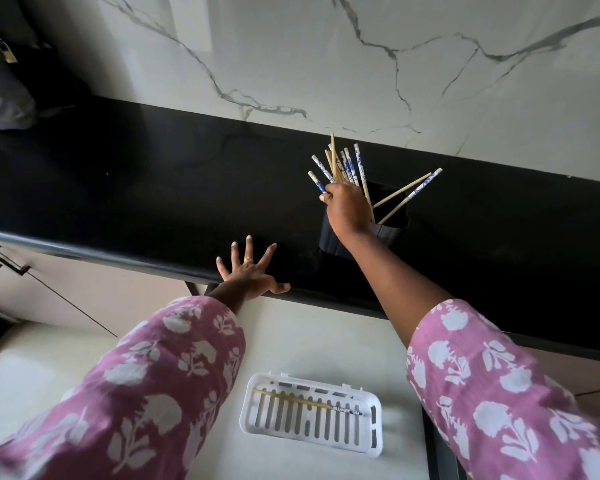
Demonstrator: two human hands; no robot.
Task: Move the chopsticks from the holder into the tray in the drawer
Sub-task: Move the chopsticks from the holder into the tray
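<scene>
A black holder (pixel 392 233) stands on the black countertop (pixel 153 188). Several chopsticks (pixel 343 164) with blue-and-white patterned ends stick up out of it. My right hand (pixel 349 209) is over the holder, closed around a bunch of these chopsticks. Two more chopsticks (pixel 409 194) lean to the right in the holder, outside my grip. My left hand (pixel 248 271) lies flat with spread fingers on the counter's front edge and holds nothing. Below, in the open drawer, a white slotted tray (pixel 253 414) holds one chopstick (pixel 305 401) lying lengthwise.
A white marble-patterned wall (pixel 361 64) rises behind the counter. A grey bag or cloth (pixel 4 95) sits at the far left of the counter. The pale drawer bottom (pixel 309 341) surrounds the tray. A cabinet front with a dark handle (pixel 0 261) is at the left.
</scene>
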